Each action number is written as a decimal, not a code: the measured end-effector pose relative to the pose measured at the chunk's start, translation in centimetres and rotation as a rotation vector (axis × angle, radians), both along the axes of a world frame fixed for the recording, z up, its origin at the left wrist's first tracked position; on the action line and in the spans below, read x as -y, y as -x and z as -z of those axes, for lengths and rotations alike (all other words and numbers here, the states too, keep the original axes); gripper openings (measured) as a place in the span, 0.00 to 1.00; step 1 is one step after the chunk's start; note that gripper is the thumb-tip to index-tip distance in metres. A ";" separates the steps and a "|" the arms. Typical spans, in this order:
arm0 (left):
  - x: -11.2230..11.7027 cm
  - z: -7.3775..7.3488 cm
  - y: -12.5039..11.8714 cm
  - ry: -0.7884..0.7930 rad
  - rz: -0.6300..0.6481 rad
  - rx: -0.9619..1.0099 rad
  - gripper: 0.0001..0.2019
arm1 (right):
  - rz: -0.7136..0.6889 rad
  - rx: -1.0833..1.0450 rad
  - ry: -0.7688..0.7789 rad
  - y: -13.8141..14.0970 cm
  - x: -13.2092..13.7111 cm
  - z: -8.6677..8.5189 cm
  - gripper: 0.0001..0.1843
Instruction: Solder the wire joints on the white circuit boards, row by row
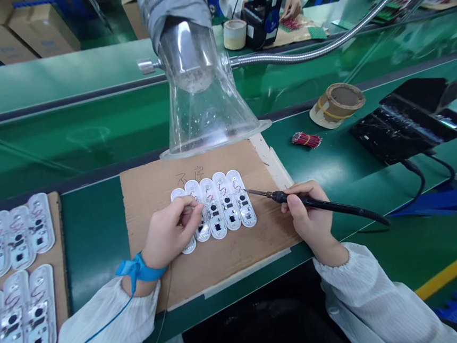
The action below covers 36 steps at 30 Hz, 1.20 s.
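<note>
A row of several white oval circuit boards (223,206) with red wires lies on a brown cardboard sheet (235,251). My left hand (170,232) rests on the left boards, fingers curled and pinched, and a thin solder wire seems to run from it. My right hand (310,215) grips a black soldering iron (327,206) like a pen. The iron's tip points left and sits at the rightmost board. A blue wrist strap (139,269) circles my left wrist.
A clear fume hood (201,88) on a flexible metal hose hangs just behind the cardboard. More boards (18,286) lie on cardboard at the left. A red wire bundle (306,139), a tape roll (338,104) and a black unit (408,118) sit to the right. Another person works across the belt.
</note>
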<state>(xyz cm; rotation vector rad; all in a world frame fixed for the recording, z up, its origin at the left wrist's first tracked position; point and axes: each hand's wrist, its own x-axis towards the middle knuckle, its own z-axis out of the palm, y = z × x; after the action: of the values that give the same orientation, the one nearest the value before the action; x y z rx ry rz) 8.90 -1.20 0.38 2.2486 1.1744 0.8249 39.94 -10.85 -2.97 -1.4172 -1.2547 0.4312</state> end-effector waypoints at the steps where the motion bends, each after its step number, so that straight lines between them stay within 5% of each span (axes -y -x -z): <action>1: 0.0 -0.1 0.0 -0.014 0.001 0.006 0.08 | -0.006 -0.007 -0.006 0.0 0.0 0.0 0.14; 10: -0.2 0.2 0.1 -0.004 0.027 -0.018 0.10 | -0.082 0.018 0.037 0.1 -0.1 -0.2 0.12; 23: -0.5 0.3 -0.1 -0.218 0.146 -0.027 0.10 | -0.128 0.140 0.068 -0.2 -0.3 -0.7 0.10; 30: -1.4 0.3 1.6 -0.151 -0.066 0.124 0.06 | -0.099 0.069 0.030 0.9 -1.1 -2.7 0.13; 36: -1.6 1.0 1.4 -0.088 -0.037 0.143 0.04 | -0.045 -0.057 -0.076 2.6 -1.6 -0.8 0.14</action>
<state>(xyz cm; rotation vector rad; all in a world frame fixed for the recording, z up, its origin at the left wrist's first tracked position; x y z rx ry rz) 7.53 0.42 -0.61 2.2011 1.1365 1.0527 37.30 -9.28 -2.19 -1.3056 -1.2464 0.4469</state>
